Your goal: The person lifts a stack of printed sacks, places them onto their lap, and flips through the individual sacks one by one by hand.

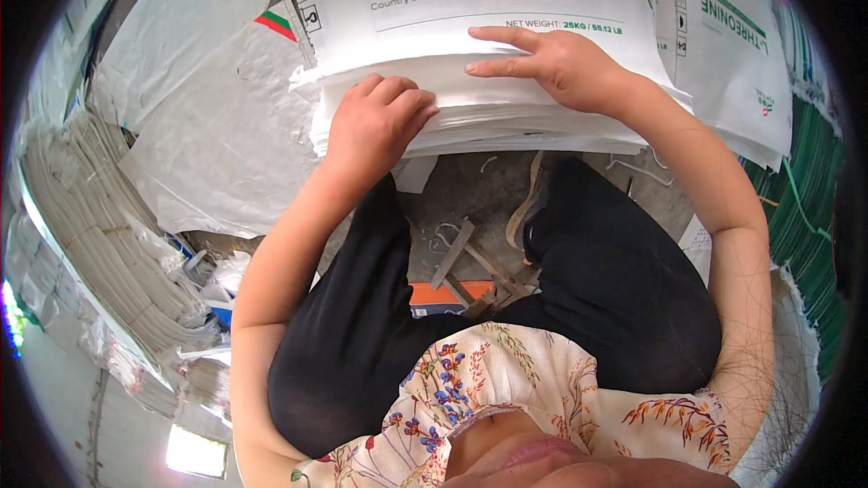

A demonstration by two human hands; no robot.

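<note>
stack of white printed sacks [407, 43] lies flat in front of seated person, across upper middle of view, many layers showing at near edge. left hand [378, 122] at near left part of stack, fingers curled down; cannot tell if it pinches a sack. right hand [571, 70] over right part of top, two digits spread well apart and pointing left, grip loose and wide, no hold on a sack visible. crumpled white sheets [212, 126] on floor left of stack, bundles of pale sacks [99, 244] farther left. more printed sacks [728, 63] just right, green material [809, 226] beyond. wooden pieces [466, 262] on floor between black-clad legs [348, 325].
</note>
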